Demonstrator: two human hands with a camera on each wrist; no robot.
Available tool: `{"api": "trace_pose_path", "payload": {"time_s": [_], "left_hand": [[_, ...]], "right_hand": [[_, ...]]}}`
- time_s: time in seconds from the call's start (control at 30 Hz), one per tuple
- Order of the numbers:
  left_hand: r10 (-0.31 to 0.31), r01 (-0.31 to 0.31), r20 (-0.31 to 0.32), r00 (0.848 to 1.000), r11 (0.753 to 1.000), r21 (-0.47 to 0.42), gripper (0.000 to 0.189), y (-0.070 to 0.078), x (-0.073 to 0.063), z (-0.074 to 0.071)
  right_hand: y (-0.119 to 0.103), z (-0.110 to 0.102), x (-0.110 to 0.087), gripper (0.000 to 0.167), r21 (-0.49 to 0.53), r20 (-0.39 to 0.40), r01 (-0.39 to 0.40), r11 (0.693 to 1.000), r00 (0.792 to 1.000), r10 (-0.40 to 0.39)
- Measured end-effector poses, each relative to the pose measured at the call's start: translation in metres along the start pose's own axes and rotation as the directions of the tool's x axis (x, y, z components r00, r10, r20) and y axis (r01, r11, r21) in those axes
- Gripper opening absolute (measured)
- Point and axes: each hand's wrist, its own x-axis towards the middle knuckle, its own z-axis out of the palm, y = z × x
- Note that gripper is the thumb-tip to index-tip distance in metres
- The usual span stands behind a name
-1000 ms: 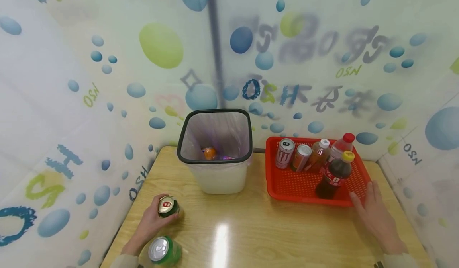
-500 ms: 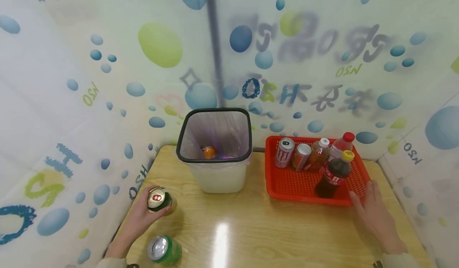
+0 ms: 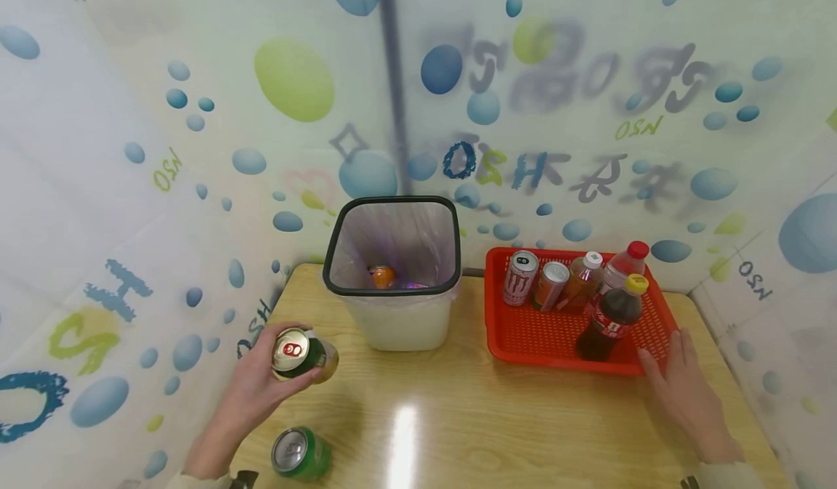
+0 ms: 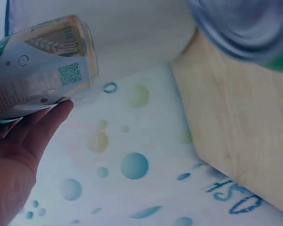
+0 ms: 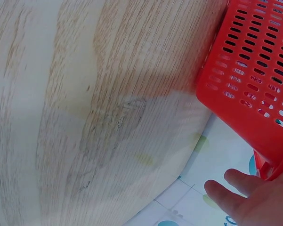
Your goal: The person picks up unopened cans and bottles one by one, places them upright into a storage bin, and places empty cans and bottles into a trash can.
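Note:
My left hand (image 3: 251, 387) grips a drink can (image 3: 318, 359) with a gold lid and dark green side, held tilted above the table's left part. In the left wrist view the same can (image 4: 42, 70) shows a pale side with a QR code, and my fingertips lie along it. A green can (image 3: 307, 455) with a silver lid stands on the table, nearer than the held one. At the front right corner of a red basket (image 3: 543, 362), my right hand (image 3: 689, 402) rests with its fingers extended. The right wrist view has these fingers (image 5: 226, 197) beside the basket corner.
A white bin (image 3: 405, 329) with a black rim and a bag liner stands at the back middle, an orange item (image 3: 382, 277) inside. The basket holds two cans and several bottles, including a dark cola bottle (image 3: 609, 322). Patterned sheeting surrounds the wooden table (image 3: 484, 431).
My left hand has raised the held can from near the tabletop, first drifting left, then slightly back right, and the can now tilts more. The right hand stays at the basket.

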Motion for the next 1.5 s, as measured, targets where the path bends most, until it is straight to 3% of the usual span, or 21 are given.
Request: {"api": "trace_pose_path", "payload": {"time_s": [0.2,0.4,0.63,0.8,1.07,1.37,1.5], "left_hand": [[0.048,-0.048,0.014,0.999,0.999,-0.021,0.074,0.027,0.010,-0.002],[0.167,-0.167,0.007,0.986,0.984,-0.055,0.078,0.050,0.018,0.002],[0.332,-0.332,-0.008,0.943,0.940,-0.079,0.079,0.075,0.030,0.016],[0.409,-0.402,0.029,0.912,0.907,-0.128,0.076,0.099,0.039,0.033],[0.421,-0.396,0.094,0.902,0.895,-0.205,0.083,0.138,0.043,0.069],[0.323,-0.282,0.067,0.944,0.896,-0.343,0.082,0.175,0.040,0.101],[0.272,-0.218,0.091,0.958,0.897,-0.385,0.079,0.186,0.045,0.113]], "right_hand": [[-0.001,-0.002,-0.001,0.095,0.007,0.008,-0.005,1.000,1.000,0.005],[-0.001,0.000,-0.003,0.095,0.014,0.002,-0.006,1.000,1.000,0.006],[-0.001,-0.002,0.000,0.095,0.017,0.012,-0.009,1.000,1.000,0.009],[-0.002,-0.003,-0.001,0.096,0.013,0.023,-0.027,1.000,0.999,0.027],[-0.002,-0.003,-0.001,0.097,0.004,0.019,-0.025,1.000,1.000,0.025],[-0.003,-0.003,-0.002,0.097,0.017,0.028,-0.034,0.999,0.999,0.033],[-0.003,-0.002,-0.002,0.097,0.015,0.025,-0.036,0.999,0.999,0.035]]}}
